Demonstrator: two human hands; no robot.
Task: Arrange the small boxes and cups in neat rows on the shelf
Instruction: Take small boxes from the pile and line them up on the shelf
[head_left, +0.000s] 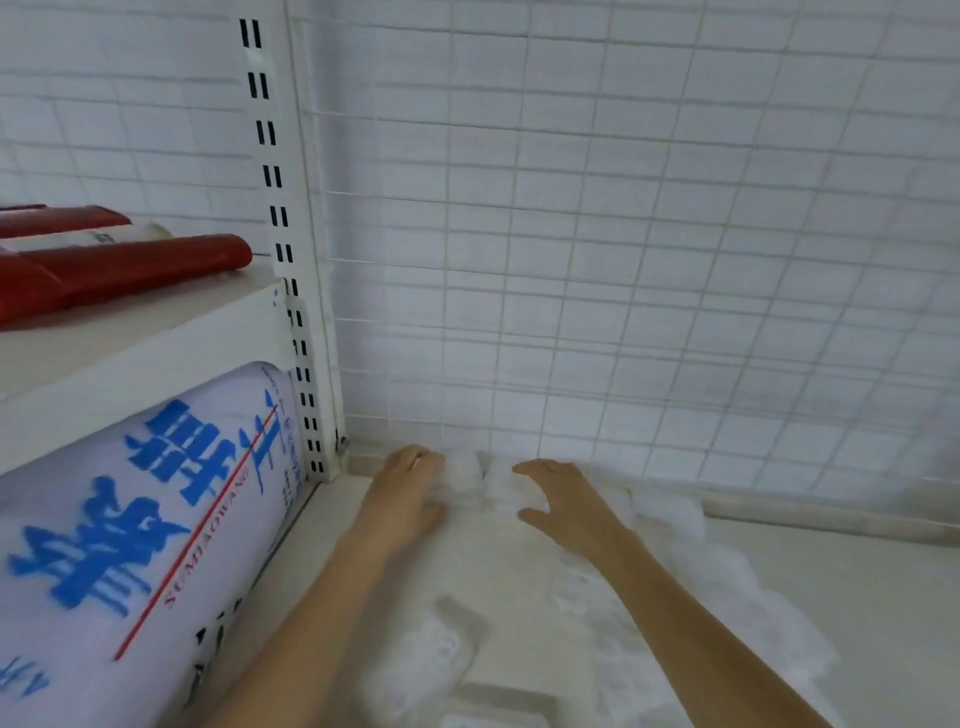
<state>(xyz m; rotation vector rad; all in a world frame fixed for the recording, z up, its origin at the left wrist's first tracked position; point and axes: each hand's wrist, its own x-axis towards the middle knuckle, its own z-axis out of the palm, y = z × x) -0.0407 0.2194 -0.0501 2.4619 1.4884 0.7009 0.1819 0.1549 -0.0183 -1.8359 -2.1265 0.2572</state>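
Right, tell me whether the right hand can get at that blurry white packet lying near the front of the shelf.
Probably yes. The right hand is at the white items by the wire back panel, fingers relaxed. The front packet lies between both forearms; nothing covers it, so drawing the hand back should reach it.

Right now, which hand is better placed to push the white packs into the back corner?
Probably the left hand: it rests on the white packs nearest the corner post. The right hand sits farther out.
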